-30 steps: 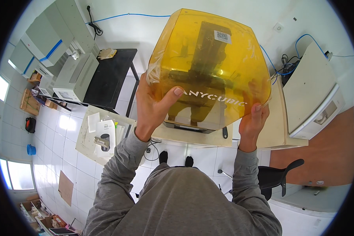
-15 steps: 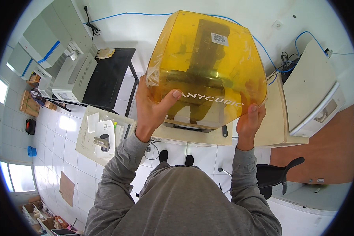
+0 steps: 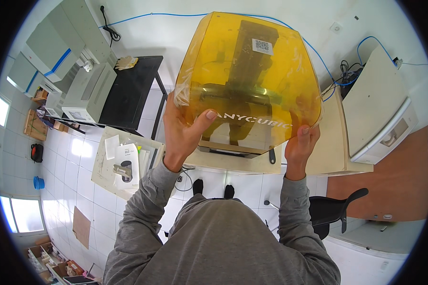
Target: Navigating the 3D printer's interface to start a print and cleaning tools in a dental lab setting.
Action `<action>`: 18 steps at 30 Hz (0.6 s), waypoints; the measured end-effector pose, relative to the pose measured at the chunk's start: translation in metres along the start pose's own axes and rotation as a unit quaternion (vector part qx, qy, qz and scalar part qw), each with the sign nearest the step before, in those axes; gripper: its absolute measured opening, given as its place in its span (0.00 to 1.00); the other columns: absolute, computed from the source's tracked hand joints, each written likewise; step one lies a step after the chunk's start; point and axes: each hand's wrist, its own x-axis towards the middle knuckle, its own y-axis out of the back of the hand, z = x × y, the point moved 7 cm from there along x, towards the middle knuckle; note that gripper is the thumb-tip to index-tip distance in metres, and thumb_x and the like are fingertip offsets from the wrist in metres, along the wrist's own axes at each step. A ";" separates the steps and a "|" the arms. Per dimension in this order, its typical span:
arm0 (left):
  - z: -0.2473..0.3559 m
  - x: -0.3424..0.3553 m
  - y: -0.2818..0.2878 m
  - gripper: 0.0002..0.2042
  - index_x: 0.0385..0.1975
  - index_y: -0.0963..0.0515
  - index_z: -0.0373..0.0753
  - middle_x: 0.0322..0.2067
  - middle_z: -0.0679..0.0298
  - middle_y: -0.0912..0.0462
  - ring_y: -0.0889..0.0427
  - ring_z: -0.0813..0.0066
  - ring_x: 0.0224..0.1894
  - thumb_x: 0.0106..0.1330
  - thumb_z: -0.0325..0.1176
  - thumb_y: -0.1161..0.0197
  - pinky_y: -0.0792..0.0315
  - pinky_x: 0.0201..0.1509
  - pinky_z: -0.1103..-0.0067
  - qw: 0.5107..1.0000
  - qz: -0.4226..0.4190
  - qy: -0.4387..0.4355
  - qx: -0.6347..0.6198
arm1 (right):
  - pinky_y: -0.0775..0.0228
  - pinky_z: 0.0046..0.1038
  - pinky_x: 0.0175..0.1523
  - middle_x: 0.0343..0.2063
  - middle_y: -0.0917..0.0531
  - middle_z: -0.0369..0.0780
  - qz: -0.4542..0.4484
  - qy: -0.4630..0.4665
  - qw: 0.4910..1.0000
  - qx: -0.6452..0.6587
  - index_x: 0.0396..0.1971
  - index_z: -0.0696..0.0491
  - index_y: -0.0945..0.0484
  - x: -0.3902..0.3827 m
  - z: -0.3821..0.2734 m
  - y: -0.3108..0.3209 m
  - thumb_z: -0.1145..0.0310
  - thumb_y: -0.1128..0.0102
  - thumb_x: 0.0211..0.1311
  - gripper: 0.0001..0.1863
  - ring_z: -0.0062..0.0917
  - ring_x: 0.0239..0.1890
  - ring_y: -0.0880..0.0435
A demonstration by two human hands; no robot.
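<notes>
Both my hands grip a large see-through yellow printer cover (image 3: 214, 61) by its two sides. My left hand (image 3: 183, 130) is closed on the left side, thumb lying across the front face. On the lower right edge my right hand (image 3: 302, 145) holds it, and some of its fingers show through the plastic. Behind the cover a dark resin 3D printer (image 3: 252, 61) with an upright column shows through, standing on a cream table (image 3: 214, 161). Whether the cover touches the printer I cannot tell. A black-handled tool (image 3: 272, 156) lies on the table near my right hand.
A white machine (image 3: 380, 114) stands at the right, with a black chair (image 3: 328, 213) below it. At the left are a black table (image 3: 131, 95) with a grey-white machine (image 3: 88, 95), and a small cream table (image 3: 104, 166) bearing papers and a metal-and-dark cylinder (image 3: 123, 171). A blue cable (image 3: 176, 15) runs along the wall.
The cover and both hands have shifted very slightly left. My hold on it looks the same.
</notes>
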 end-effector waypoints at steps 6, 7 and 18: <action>-0.001 0.000 0.001 0.36 0.69 0.37 0.28 0.61 0.51 0.23 0.20 0.64 0.62 0.66 0.29 0.24 0.25 0.68 0.69 0.999 -0.030 0.014 -0.010 | 0.39 0.43 0.79 0.70 0.27 0.46 -0.009 0.004 0.999 -0.036 0.75 0.61 0.37 -0.004 -0.005 -0.006 0.44 0.38 0.76 0.42 0.37 0.73 0.28; -0.001 0.001 0.000 0.39 0.72 0.39 0.28 0.64 0.50 0.25 0.22 0.64 0.65 0.66 0.29 0.24 0.26 0.70 0.69 0.998 -0.051 0.017 -0.013 | 0.40 0.42 0.80 0.71 0.28 0.46 -0.001 -0.006 0.999 -0.036 0.76 0.61 0.39 -0.007 -0.001 -0.002 0.41 0.38 0.76 0.45 0.37 0.74 0.29; -0.131 -0.064 0.077 0.50 0.77 0.41 0.32 0.71 0.55 0.32 0.32 0.59 0.76 0.58 0.36 0.16 0.37 0.80 0.65 0.981 -0.113 0.106 0.120 | 0.38 0.33 0.76 0.66 0.23 0.46 -0.096 -0.202 0.972 -0.071 0.73 0.64 0.36 -0.093 0.070 0.036 0.63 0.26 0.70 0.39 0.31 0.71 0.27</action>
